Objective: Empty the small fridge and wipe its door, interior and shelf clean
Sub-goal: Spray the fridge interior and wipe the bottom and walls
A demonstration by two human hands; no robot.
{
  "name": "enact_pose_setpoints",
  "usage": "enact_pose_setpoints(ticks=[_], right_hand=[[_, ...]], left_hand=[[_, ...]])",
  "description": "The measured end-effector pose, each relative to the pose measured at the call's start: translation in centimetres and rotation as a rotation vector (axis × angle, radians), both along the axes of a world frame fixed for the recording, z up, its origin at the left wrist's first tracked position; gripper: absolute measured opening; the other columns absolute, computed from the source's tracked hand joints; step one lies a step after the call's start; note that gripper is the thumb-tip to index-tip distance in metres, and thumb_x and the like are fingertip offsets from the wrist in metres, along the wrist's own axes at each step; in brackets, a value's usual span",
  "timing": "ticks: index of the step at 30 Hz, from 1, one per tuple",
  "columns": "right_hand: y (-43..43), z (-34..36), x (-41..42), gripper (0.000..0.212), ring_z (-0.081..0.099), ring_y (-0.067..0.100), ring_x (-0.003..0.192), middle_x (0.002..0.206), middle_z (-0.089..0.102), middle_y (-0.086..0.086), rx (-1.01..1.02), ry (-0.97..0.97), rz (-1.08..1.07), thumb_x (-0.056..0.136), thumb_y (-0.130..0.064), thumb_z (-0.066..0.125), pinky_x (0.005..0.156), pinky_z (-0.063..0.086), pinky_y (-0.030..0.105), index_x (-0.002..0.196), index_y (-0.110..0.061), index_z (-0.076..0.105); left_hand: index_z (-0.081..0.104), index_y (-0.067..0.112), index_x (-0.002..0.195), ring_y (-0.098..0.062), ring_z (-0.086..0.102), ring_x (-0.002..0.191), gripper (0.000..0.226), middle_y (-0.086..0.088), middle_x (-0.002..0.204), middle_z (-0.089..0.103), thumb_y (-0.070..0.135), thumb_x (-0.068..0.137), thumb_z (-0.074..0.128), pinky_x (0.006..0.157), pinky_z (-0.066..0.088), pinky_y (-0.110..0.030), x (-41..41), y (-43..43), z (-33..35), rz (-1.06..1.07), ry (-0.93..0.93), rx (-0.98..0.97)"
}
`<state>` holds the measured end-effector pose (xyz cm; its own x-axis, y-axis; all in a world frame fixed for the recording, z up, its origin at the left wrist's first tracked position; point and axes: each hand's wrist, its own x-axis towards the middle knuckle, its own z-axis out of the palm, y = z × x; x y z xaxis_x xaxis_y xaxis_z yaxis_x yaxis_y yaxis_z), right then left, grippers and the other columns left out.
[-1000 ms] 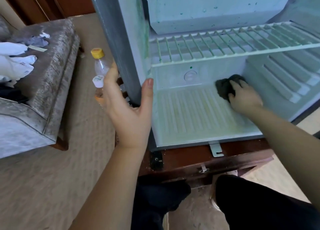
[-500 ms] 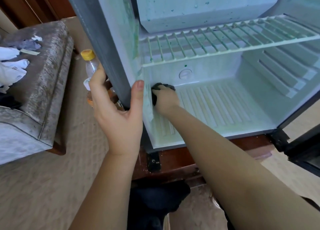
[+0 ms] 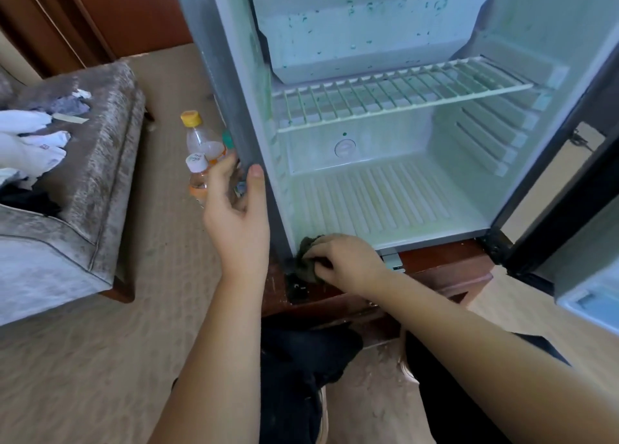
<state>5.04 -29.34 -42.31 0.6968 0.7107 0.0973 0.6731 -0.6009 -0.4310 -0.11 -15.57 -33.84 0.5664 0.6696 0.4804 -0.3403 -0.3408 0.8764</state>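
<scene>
Knees in dark trousers (image 3: 294, 376) are closest to me. Just past them, the right hand (image 3: 348, 262) squeezes a dark cloth (image 3: 306, 259) and presses it on the front bottom left corner of the small fridge (image 3: 214, 58), where it meets the wooden stand (image 3: 445, 269). The left hand (image 3: 234, 209) grips the fridge's left wall, with the thumb on the front edge and the fingers round the outside. Drink bottles (image 3: 201, 142) stand on the carpet beside that wall. Nothing sits inside, so I think the emptying is done. The ribbed fridge floor (image 3: 385, 202) looks yellow in places and may need more rubbing. Farther back, the wire shelf (image 3: 402, 95) is in its slot. The freezer box (image 3: 351, 35) above it has many green specks. The door (image 3: 589, 249) hangs open on the right, and I cannot tell if it is clean. I would guess a good part of the wiping is left.
</scene>
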Motion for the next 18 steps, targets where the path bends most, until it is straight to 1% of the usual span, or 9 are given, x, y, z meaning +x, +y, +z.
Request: enact_pose_setpoints(ticks=[1, 3, 5, 7, 9, 11, 13, 15, 18], right_hand=[[-0.2, 0.7, 0.7, 0.029, 0.062, 0.022, 0.101, 0.111, 0.069, 0.001, 0.052, 0.106, -0.068, 0.089, -0.021, 0.058, 0.085, 0.052, 0.036, 0.116, -0.02, 0.069], [-0.2, 1.7, 3.1, 0.025, 0.066, 0.022, 0.091, 0.099, 0.072, 0.004, 0.247, 0.237, -0.249, 0.089, -0.018, 0.059, 0.078, 0.054, 0.034, 0.11, -0.016, 0.071], [0.4, 1.9, 6.2, 0.024, 0.066, 0.022, 0.087, 0.095, 0.073, 0.005, 0.346, 0.193, -0.387, 0.09, -0.017, 0.056, 0.074, 0.054, 0.034, 0.108, -0.015, 0.071], [1.7, 1.6, 8.9, 0.025, 0.065, 0.022, 0.086, 0.094, 0.072, 0.004, 0.314, 0.127, -0.444, 0.09, -0.015, 0.052, 0.068, 0.052, 0.032, 0.106, -0.015, 0.07], [3.5, 0.6, 11.4, 0.025, 0.063, 0.025, 0.086, 0.095, 0.068, 0.007, 0.254, 0.075, -0.51, 0.091, -0.013, 0.048, 0.061, 0.042, 0.028, 0.104, -0.013, 0.069], [5.6, -0.7, 13.2, 0.024, 0.058, 0.028, 0.099, 0.107, 0.062, 0.011, 0.163, 0.026, -0.596, 0.092, -0.013, 0.047, 0.068, 0.036, 0.027, 0.106, -0.01, 0.066], [8.1, -1.9, 14.3, 0.023, 0.048, 0.03, 0.113, 0.123, 0.053, 0.014, 0.07, 0.001, -0.658, 0.091, -0.016, 0.052, 0.086, 0.038, 0.031, 0.11, -0.01, 0.063], [10.4, -2.9, 14.6, 0.026, 0.044, 0.03, 0.118, 0.13, 0.048, 0.013, 0.054, -0.021, -0.629, 0.088, -0.012, 0.053, 0.1, 0.034, 0.034, 0.112, -0.01, 0.064], [11.4, -3.7, 15.3, 0.035, 0.046, 0.029, 0.119, 0.13, 0.052, 0.01, 0.124, -0.046, -0.472, 0.084, -0.009, 0.054, 0.101, 0.035, 0.032, 0.117, -0.012, 0.066]], left_hand=[[0.061, 0.007, 0.118, -0.01, 0.062, 0.111, 0.028, -0.001, 0.116, 0.066, 0.019, 0.094, 0.061, 0.084, 0.048, -0.013, -0.1, 0.2, -0.2, 0.005, 0.021, -0.007], [0.063, 0.01, 0.115, -0.008, 0.064, 0.105, 0.025, 0.002, 0.111, 0.068, 0.023, 0.093, 0.062, 0.079, 0.048, -0.011, -0.3, 0.6, -0.6, 0.014, 0.08, 0.014], [0.063, 0.012, 0.115, -0.001, 0.063, 0.099, 0.026, -0.001, 0.113, 0.068, 0.028, 0.093, 0.063, 0.076, 0.046, -0.008, -0.2, 1.1, -0.9, 0.009, 0.137, 0.021], [0.063, 0.013, 0.115, 0.007, 0.061, 0.095, 0.03, -0.001, 0.113, 0.067, 0.033, 0.093, 0.062, 0.075, 0.043, -0.005, -0.1, 1.4, -0.9, -0.004, 0.165, 0.04], [0.062, 0.016, 0.113, 0.009, 0.059, 0.094, 0.034, 0.007, 0.107, 0.066, 0.04, 0.09, 0.06, 0.074, 0.042, -0.004, 0.0, 1.7, -0.8, -0.034, 0.164, 0.072], [0.059, 0.021, 0.111, 0.011, 0.059, 0.091, 0.028, 0.017, 0.099, 0.064, 0.037, 0.088, 0.058, 0.074, 0.043, -0.005, 0.1, 2.0, -0.8, -0.071, 0.16, 0.074], [0.059, 0.02, 0.111, 0.01, 0.061, 0.09, 0.028, 0.02, 0.094, 0.065, 0.036, 0.088, 0.059, 0.076, 0.044, -0.007, 0.3, 2.5, -1.0, -0.12, 0.146, 0.054], [0.059, 0.019, 0.109, 0.009, 0.061, 0.088, 0.032, 0.025, 0.089, 0.066, 0.041, 0.085, 0.061, 0.076, 0.044, -0.007, 0.5, 2.9, -1.3, -0.153, 0.132, 0.068], [0.059, 0.018, 0.105, 0.003, 0.06, 0.083, 0.038, 0.019, 0.084, 0.064, 0.048, 0.081, 0.057, 0.072, 0.047, -0.013, 0.9, 3.5, -1.4, -0.156, 0.133, 0.09]])
